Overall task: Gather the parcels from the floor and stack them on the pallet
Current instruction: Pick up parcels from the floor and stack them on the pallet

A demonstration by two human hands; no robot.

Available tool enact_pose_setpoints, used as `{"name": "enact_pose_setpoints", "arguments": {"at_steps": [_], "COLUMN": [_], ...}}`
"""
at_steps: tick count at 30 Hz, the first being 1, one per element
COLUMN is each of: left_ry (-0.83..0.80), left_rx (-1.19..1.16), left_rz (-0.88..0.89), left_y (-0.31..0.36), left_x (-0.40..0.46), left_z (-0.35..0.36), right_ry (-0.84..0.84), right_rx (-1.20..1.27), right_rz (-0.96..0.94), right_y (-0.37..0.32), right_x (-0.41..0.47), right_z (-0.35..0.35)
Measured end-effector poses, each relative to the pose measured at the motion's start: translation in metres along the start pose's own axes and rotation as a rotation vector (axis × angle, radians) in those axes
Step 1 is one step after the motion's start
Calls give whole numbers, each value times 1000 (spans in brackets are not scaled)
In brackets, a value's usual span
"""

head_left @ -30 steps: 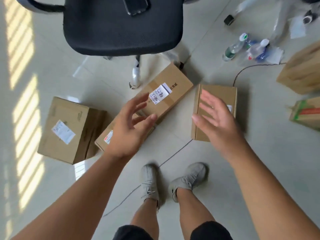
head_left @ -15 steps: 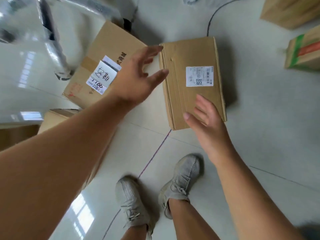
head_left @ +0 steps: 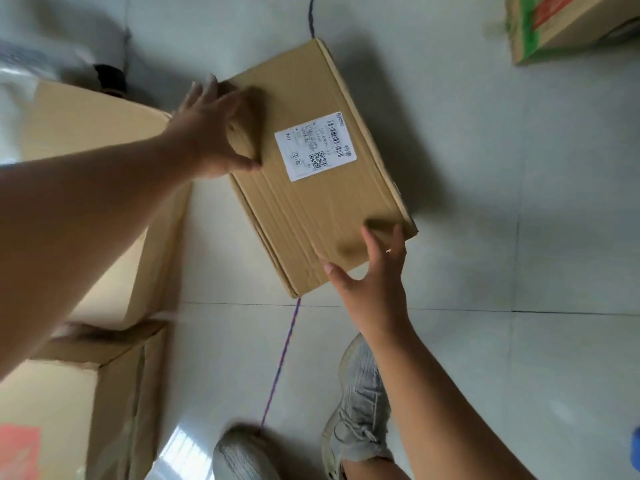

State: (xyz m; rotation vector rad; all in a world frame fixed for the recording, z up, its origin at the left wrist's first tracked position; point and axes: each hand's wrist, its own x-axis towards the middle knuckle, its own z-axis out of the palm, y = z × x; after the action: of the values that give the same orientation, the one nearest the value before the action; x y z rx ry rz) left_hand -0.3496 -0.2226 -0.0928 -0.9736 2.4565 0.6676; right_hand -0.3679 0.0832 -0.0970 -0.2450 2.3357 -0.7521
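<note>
I count four brown corrugated cardboard boxes on the glossy pale tiled floor (head_left: 485, 358): two plain large boxes (head_left: 104, 202) at left, the flat rectangular labelled parcel (head_left: 311, 188) mid-floor, one green-striped box (head_left: 561, 22) top right. My left hand (head_left: 211, 133) spreads wide on the parcel's far-left corner; my right hand (head_left: 374, 289), fingers splayed, touches its near-right corner. Two grey knit shoes (head_left: 360, 403) stand below.

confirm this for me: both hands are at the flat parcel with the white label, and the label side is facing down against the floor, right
Not quite. The head view shows both the left hand and the right hand at the flat parcel, but its white label faces up toward the camera, not down against the floor.
</note>
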Motion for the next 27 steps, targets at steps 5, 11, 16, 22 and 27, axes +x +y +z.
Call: {"name": "enact_pose_setpoints", "arguments": {"at_steps": [5, 11, 16, 22, 27], "left_ry": [68, 17, 108, 204, 236], "left_rx": [-47, -167, -262, -408, -458], "left_rz": [-84, -40, 14, 109, 320], "left_y": [1, 0, 22, 92, 172], "left_x": [-10, -43, -70, -128, -168], "left_z": [4, 36, 24, -37, -117], "right_ry": [80, 94, 133, 275, 390], "right_rx": [35, 289, 327, 273, 184], "right_rz": [-44, 107, 15, -134, -192], "right_y": [24, 47, 38, -7, -52], "right_x": [25, 34, 23, -17, -69], "right_z": [-12, -33, -80, -198, -322]}}
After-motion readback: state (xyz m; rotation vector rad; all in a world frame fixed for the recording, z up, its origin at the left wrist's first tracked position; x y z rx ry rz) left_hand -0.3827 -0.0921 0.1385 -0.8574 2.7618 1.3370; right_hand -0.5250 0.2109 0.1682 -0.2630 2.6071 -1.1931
